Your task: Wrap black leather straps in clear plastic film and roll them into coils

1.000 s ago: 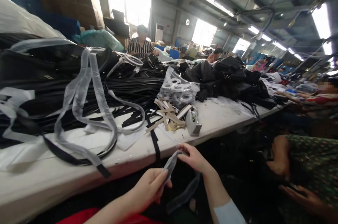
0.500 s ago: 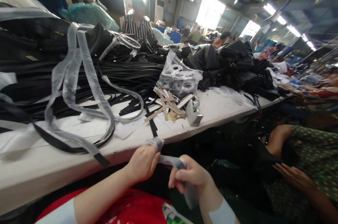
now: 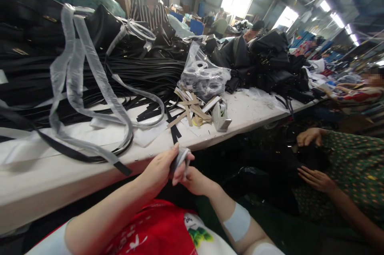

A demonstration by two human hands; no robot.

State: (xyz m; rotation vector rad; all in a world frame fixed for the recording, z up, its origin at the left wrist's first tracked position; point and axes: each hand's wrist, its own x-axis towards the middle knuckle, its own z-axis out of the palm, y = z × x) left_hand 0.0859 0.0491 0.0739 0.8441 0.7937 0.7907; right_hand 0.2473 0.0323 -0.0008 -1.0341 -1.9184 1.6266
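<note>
Just off the table's front edge, my left hand is closed around a black strap and the translucent plastic strip wound over it. My right hand meets it from the right, its curled fingers on the same plastic strip; the fingertips are partly hidden behind the wrap. Left of my hands, another black strap wrapped in translucent film loops over the table, its bare black end sticking out past the edge.
The white table carries a pile of black straps, cut tan and white strips, a tape dispenser, a clear bag of rolls and black bags. At right, a co-worker's hands handle dark material.
My right hand has moved up and left to my left hand. The length of plastic strip stretched between them is now gathered at the strap. The view has shifted slightly.
</note>
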